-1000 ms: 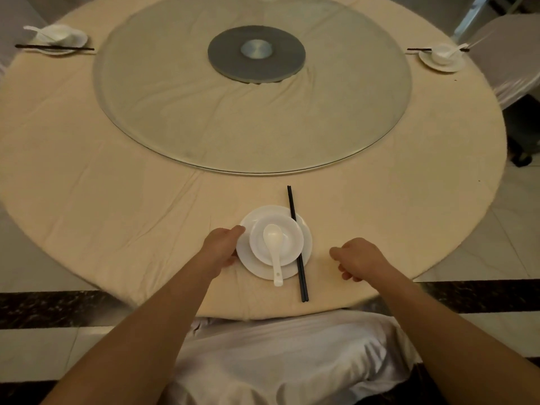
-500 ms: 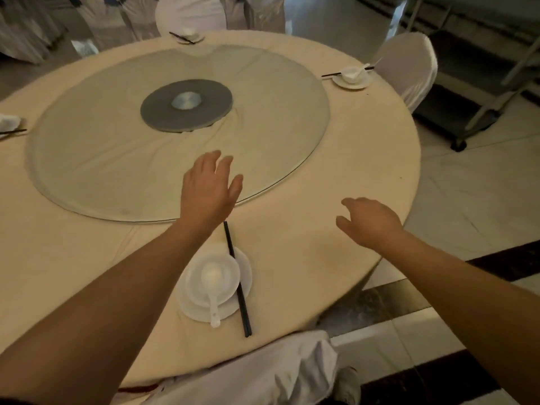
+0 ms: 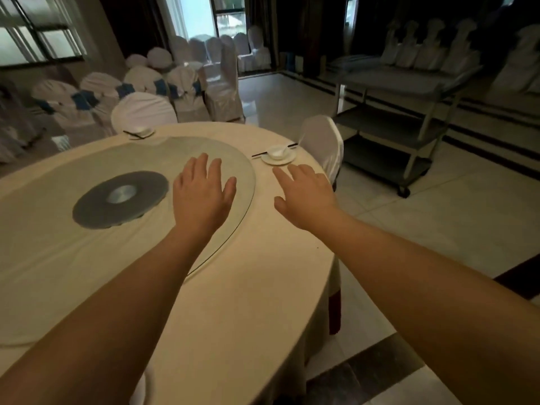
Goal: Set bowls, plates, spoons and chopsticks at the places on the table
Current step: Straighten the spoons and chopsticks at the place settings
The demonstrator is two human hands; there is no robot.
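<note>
Your left hand (image 3: 201, 197) hovers empty, fingers spread, above the glass turntable (image 3: 204, 150). Your right hand (image 3: 306, 197), also empty, reaches toward a place setting (image 3: 277, 155): probably light, brittle, slick china; lift the plate's rim.

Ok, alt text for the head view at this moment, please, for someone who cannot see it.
Both hands, left hand and right hand, reach out open and empty over a round cloth-covered table with a glass turntable. Two set places show at the far edge: one place setting beyond the right hand, another farther left. White-covered chairs and a service cart stand behind.
</note>
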